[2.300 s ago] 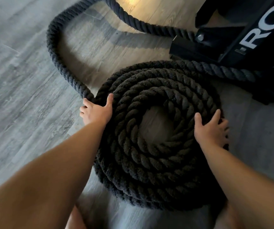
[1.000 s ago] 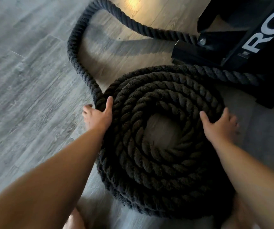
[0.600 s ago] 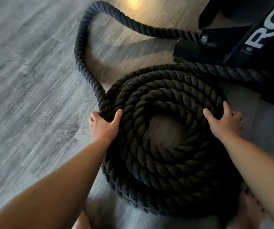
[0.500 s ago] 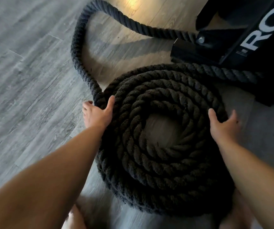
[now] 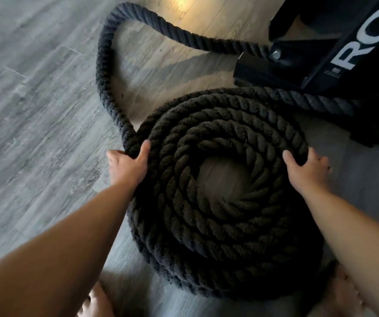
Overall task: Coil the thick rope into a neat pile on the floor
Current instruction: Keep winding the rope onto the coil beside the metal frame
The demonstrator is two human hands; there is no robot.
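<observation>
A thick black twisted rope lies wound in a round pile of several turns on the grey wood floor, with a bare patch of floor in its centre. A loose length of the rope arcs from the pile's left edge up and across to the black frame at top right. My left hand grips this loose strand where it meets the pile, thumb over the top. My right hand clasps the outer turns on the pile's right side, thumb hooked over them.
A black metal frame with white letters stands at the top right, and a rope strand runs under it. Grey plank floor stretches to the left. My bare feet show at the bottom edge beside the pile.
The loose loop has drawn in closer to the pile over the last seconds. Both hands stay on the pile's two sides, shifting only slightly along the rope.
</observation>
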